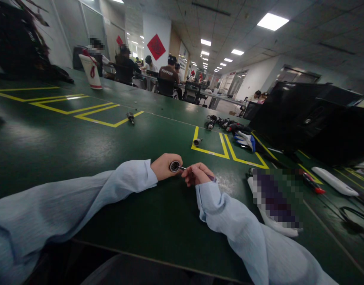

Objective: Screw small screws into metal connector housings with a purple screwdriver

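My left hand [164, 165] is closed around a round metal connector [174, 166], whose open, dark end faces toward me and to the right. Pinched in my right hand [198, 174] is a slim screwdriver [181, 168]. Its thin shaft reaches the connector's opening, and the purplish end of its handle shows past my palm. How deep the tip sits inside cannot be made out. Both hands are just above the green table [140, 221]. Beyond them, a smaller metal connector piece [197, 142] lies at the corner of a yellow-taped box.
Another dark connector part [130, 117] lies farther left. Corded parts [220, 123] and a blue-white glove [244, 141] are at the right, near a black case [309, 118]. A white paper cup [91, 71] stands at the back left. Red-handled pliers [314, 184] lie right; people sit behind.
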Tool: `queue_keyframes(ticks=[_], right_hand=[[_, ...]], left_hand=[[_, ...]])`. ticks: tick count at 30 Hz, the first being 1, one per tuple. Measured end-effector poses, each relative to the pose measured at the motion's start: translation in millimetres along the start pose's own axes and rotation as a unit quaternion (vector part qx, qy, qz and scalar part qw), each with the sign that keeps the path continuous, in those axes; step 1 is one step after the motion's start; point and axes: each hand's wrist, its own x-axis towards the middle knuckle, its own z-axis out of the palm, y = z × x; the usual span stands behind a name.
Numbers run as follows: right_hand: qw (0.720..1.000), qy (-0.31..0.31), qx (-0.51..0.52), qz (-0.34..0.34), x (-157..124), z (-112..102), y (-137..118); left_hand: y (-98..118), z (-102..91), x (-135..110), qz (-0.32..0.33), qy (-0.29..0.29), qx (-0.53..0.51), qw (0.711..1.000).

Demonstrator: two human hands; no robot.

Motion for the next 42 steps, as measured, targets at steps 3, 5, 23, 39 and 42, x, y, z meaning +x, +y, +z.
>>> queue_keyframes(ticks=[3,5,23,39,42], right_hand=[[0.992,0.039,-0.107,-0.052,-5,5,-1],[0.977,0.051,-0.188,-0.084,-8,8,-2],[0.991,0.011,-0.131,-0.028,-4,1,-3],[0.986,0.004,-0.164,-0.013,-4,-1,-2],[0.997,-0.007,-0.052,0.06,1,-4,-1]], left_hand=[[-1,0.7,0,0.007,-0.007,0.028,1.0],[-1,0.6,1,0.02,-0.025,0.044,0.999],[-1,0.5,0,0.061,-0.04,0.038,0.997],[-5,1.4,-4,0.109,-0.061,0.101,0.987],[-5,1.6,-3,0.1,-0.044,0.088,0.99]])
